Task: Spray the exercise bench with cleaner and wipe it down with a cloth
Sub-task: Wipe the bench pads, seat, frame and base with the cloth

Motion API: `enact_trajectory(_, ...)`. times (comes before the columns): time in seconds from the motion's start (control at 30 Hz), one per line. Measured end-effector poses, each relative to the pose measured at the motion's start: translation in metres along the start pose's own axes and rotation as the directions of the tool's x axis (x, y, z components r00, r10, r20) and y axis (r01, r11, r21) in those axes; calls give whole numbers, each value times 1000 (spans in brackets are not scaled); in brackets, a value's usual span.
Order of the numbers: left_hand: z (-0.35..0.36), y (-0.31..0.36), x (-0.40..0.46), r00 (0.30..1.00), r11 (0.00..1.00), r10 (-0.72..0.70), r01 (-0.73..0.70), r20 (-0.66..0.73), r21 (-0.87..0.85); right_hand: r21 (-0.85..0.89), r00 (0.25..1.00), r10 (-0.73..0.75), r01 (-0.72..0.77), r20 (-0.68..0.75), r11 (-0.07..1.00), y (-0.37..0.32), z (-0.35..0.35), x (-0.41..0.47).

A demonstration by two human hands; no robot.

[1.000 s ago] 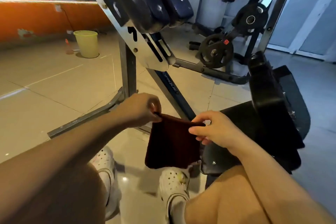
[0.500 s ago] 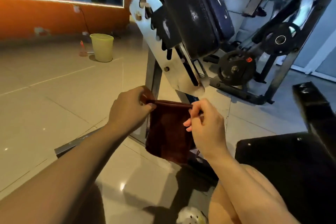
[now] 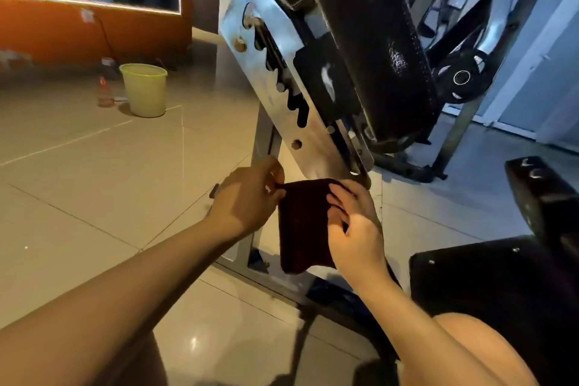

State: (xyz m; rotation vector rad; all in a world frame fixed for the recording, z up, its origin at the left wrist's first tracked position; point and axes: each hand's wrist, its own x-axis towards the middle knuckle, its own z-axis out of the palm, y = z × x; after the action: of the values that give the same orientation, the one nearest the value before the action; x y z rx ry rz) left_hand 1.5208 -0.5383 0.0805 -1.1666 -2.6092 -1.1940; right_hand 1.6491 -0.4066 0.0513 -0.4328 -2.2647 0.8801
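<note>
The dark red cloth (image 3: 302, 226) hangs folded in front of the person, held up by its top edge just below the lower end of the bench's silver adjustment plate (image 3: 275, 78). The left hand (image 3: 247, 197) has its grip closed on the cloth's upper left corner, pinched between thumb and curled fingers. The right hand (image 3: 357, 226) has the upper right part of the cloth in a pinching grip, its fingers bent over the front of the fabric and its thumb lower down on the right edge. The rest of the cloth drops loose beneath both hands, free of the floor (image 3: 94, 197).

Above and right of the plate rises the bench's black padded backrest (image 3: 376, 41), tilted steeply. Right of the cloth, lower down, is the black seat pad (image 3: 501, 291), with a bare knee (image 3: 463, 351) over its near edge. Far left of the plate, a pale green bucket (image 3: 144, 89) stands on the tiled floor near an orange wall (image 3: 62, 31). Behind the backrest, a black weight plate (image 3: 462, 77) sits on another machine.
</note>
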Motion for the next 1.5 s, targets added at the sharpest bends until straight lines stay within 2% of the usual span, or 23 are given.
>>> enact_trajectory(0.1, 10, 2, 25, 999, 993, 8, -12, -40, -115, -297, 998, 11, 9, 65, 955, -1, 7, 24)
enact_trajectory(0.13, 15, 2, 34, 998, 983, -23, 11, -63, -184, -380, 998, -33, 54, 60, 924, 1, 10, 35)
enact_trajectory(0.2, 22, -1, 47, 993, 964, -32, 2, -109, -265, -499, 964, -255, 256, 71, 828, 13, 18, 60)
enact_trajectory(0.27, 27, -11, 55, 992, 970, 25, -54, -123, -238, -654, 943, -300, 320, 146, 686, 35, 23, 86)
enact_trajectory(0.37, 28, -30, 60, 984, 988, 137, -144, -116, -55, -745, 931, -221, 366, 292, 558, 64, 23, 113)
enact_trajectory(0.43, 29, -35, 63, 962, 963, 255, -243, -95, 119, -796, 878, -223, 479, 424, 370, 85, 16, 111)
enact_trajectory(0.5, 29, -38, 65, 937, 888, 349, -331, 1, 321, -794, 806, -269, 580, 527, 182, 109, 9, 103)
enact_trajectory(0.57, 29, -43, 65, 937, 833, 329, -348, 119, 430, -757, 760, -232, 642, 607, 123, 115, 3, 97)
enact_trajectory(0.6, 28, -45, 64, 941, 814, 295, -338, 164, 472, -724, 716, -197, 689, 670, 44, 118, -1, 96)
enact_trajectory(0.63, 26, -45, 65, 942, 788, 271, -336, 198, 516, -673, 670, -95, 740, 736, 4, 120, -5, 94)
enact_trajectory(0.7, 24, -46, 66, 940, 747, 262, -341, 219, 570, -621, 619, 64, 783, 782, 14, 127, -12, 86)
enact_trajectory(0.77, 23, -46, 69, 940, 747, 265, -341, 214, 571, -653, 651, 53, 757, 757, 23, 135, -12, 83)
enact_trajectory(0.83, 24, -47, 70, 936, 760, 282, -351, 210, 547, -674, 677, -47, 735, 734, 75, 140, -10, 85)
enact_trajectory(0.93, 34, -52, 71, 920, 786, 366, -386, 138, 482, -692, 677, -406, 709, 613, 138, 132, 0, 96)
enact_trajectory(0.97, 38, -53, 73, 914, 790, 391, -392, 106, 471, -718, 690, -458, 680, 561, 145, 122, 7, 102)
enact_trajectory(1.03, 45, -55, 77, 911, 797, 409, -385, 53, 465, -772, 773, -424, 595, 472, 225, 109, 21, 115)
enact_trajectory(1.07, 47, -55, 79, 910, 799, 414, -381, 33, 466, -790, 786, -418, 573, 455, 218, 107, 26, 118)
enact_trajectory(1.17, 51, -55, 83, 908, 785, 416, -388, 53, 483, -676, 679, -424, 713, 599, 186, 135, 24, 110)
enact_trajectory(1.23, 54, -58, 83, 910, 774, 403, -393, 92, 496, -673, 640, -388, 737, 663, 66, 148, 8, 93)
enact_trajectory(1.3, 57, -60, 84, 912, 774, 394, -396, 114, 494, -703, 720, -299, 687, 626, 182, 156, -9, 80)
enact_trajectory(1.37, 59, -61, 87, 909, 779, 402, -402, 109, 481, -711, 733, -342, 670, 588, 215, 159, -13, 75)
enact_trajectory(1.4, 60, -60, 88, 909, 784, 404, -402, 104, 473, -718, 730, -363, 668, 579, 196, 157, -13, 76)
enact_trajectory(1.5, 63, -56, 87, 916, 804, 389, -389, 98, 450, -667, 631, -434, 740, 643, 87, 152, -15, 90)
